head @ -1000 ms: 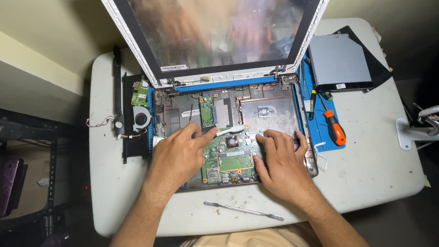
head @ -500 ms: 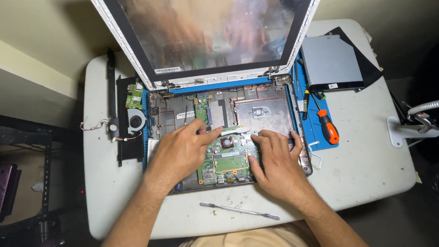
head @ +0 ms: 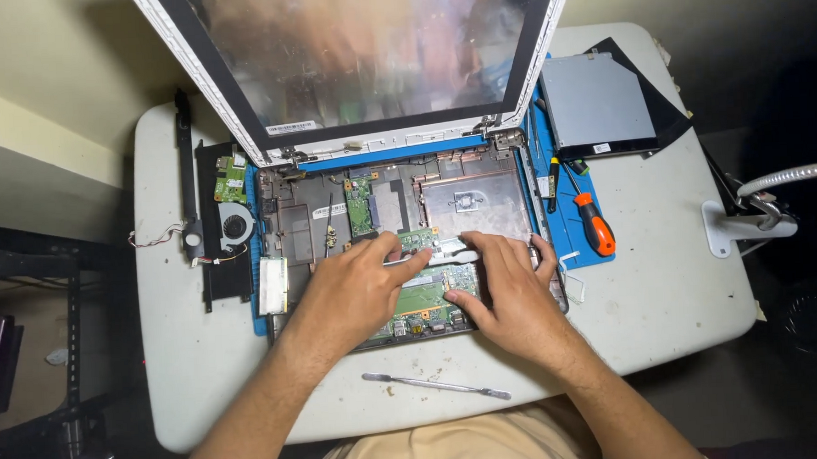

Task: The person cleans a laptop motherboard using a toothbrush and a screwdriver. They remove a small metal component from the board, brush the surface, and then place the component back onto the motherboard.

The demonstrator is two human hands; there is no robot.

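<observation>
our left hand (head: 361,291) lies flat in the opened laptop base (head: 400,248), thumb and forefinger pinching the left end of a thin white strip (head: 433,256) over the green circuit board (head: 425,298). our right hand (head: 512,294) lies spread beside it, fingertips on the strip's right end, thumb on the board. since a second ago both hands have barely moved; the view has only drifted, so we judge the strip still unfreed. outward: the screen (head: 364,57) tilted up behind, a fan (head: 234,223) at left, an orange screwdriver (head: 595,226) and a grey drive (head: 596,102) at right, a metal pry tool (head: 434,385) on the white table (head: 668,292).
</observation>
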